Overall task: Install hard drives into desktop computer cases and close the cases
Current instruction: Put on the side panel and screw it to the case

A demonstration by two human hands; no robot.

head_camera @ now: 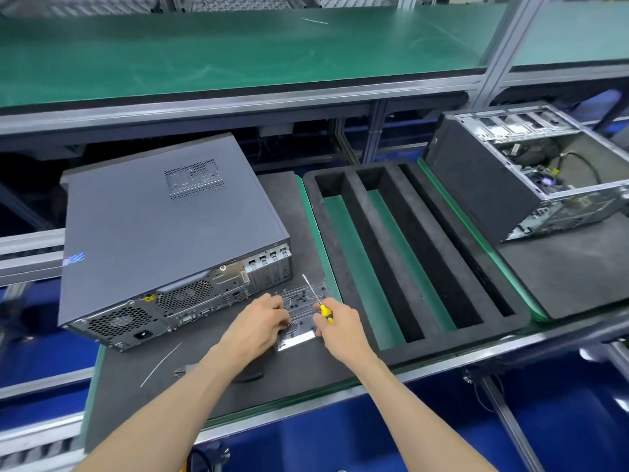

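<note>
A closed grey desktop case [163, 233] lies on its side on the dark mat, its rear ports facing me. Right of its rear corner sits a clear plastic screw tray [299, 298] holding several small black screws. My left hand [262, 321] reaches into the tray's near end with fingers bent; whether it pinches a screw is hidden. My right hand [340, 323] grips a yellow-handled screwdriver [316, 298], shaft pointing up and away, while its fingertips touch the tray. A second case [531, 178], open, with cables showing, stands at the right.
A black foam rack [412, 253] with long slots over green lining lies between the two cases. A thin white cable tie [161, 364] and a dark tool [190, 371] lie on the mat [143, 403] near my left forearm. A green shelf [238, 56] runs above the bench.
</note>
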